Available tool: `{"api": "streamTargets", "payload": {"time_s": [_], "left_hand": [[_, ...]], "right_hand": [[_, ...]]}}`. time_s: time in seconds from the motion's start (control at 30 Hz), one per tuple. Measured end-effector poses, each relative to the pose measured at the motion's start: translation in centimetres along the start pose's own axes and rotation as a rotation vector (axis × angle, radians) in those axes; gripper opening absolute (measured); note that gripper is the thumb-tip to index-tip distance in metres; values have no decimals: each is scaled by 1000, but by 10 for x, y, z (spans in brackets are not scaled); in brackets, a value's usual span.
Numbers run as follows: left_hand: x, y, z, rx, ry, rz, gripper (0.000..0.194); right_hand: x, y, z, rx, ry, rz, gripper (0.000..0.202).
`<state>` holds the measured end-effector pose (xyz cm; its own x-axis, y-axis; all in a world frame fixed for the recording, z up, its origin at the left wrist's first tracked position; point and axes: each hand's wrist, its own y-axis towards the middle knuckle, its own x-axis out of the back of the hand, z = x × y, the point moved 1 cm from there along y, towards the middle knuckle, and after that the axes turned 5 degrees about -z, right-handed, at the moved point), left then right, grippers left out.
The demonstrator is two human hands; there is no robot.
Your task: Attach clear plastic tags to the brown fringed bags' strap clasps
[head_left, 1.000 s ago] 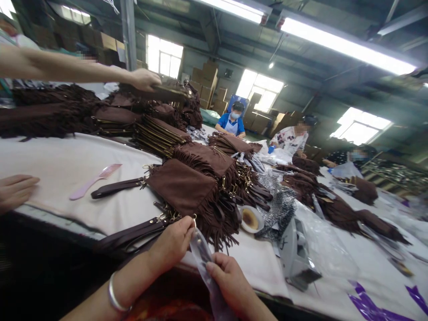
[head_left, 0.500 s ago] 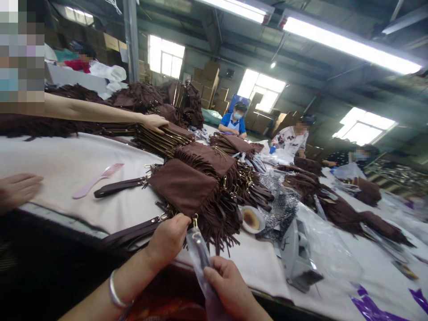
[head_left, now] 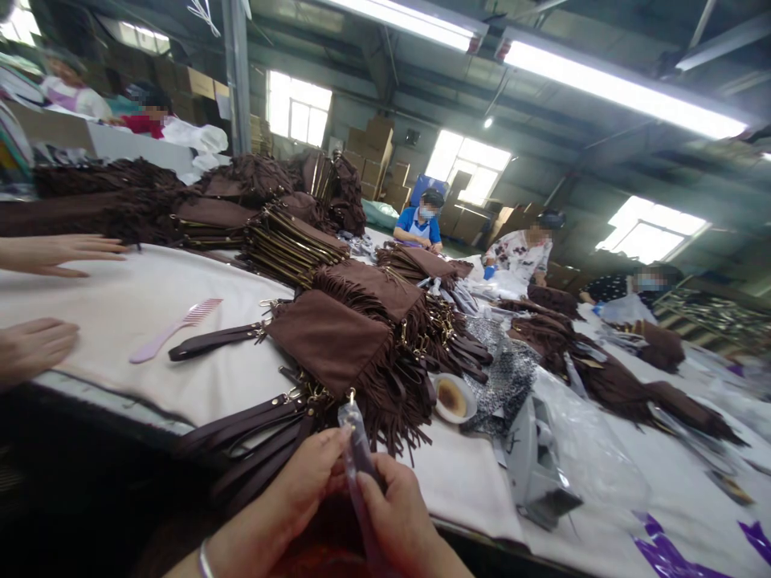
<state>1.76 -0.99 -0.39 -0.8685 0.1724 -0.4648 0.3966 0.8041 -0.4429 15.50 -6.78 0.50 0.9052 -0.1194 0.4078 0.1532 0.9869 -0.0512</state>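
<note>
Comb [head_left: 174, 331] left of fringed pouches [head_left: 331, 337], bowl [head_left: 453, 398] right

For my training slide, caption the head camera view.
Left hand and right hand hold a plastic-sleeved wrist strap beside a brown fringed pouch.

Four hands are counted up close: one left hand [head_left: 310, 474], one right hand [head_left: 403, 502], and a co-worker's two hands [head_left: 60, 255]. One bracelet [head_left: 205, 559] is spotted, one plastic sleeve [head_left: 356, 461] is held, and one comb [head_left: 160, 340], one bowl [head_left: 474, 399] and one grey dispenser [head_left: 533, 457] are tallied. Five people [head_left: 425, 221] are seen farther off. Two long ceiling lights [head_left: 620, 84] and at least three windows [head_left: 298, 108] are counted. Brown pouches [head_left: 328, 337] are piled too densely for a count.
</note>
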Motion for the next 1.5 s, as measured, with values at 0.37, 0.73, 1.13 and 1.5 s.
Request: {"api": "streamTargets", "payload": {"time_s": [0.37,0.73,1.13,1.5], "left_hand": [[-6,21,3,45,-119,-41,45],[-3,35,1,-26,-222,-91,37],[12,-5,-5,-157,184,-196,25],[22,3,-29,271,-199,11,17]], "right_hand": [[-13,21,5,-26,60,-159,18],[-13,51,11,55,-35,-172,18],[-5,10,18,408,-310,-52,21],[-6,76,27,221,-7,-73,11]]}}
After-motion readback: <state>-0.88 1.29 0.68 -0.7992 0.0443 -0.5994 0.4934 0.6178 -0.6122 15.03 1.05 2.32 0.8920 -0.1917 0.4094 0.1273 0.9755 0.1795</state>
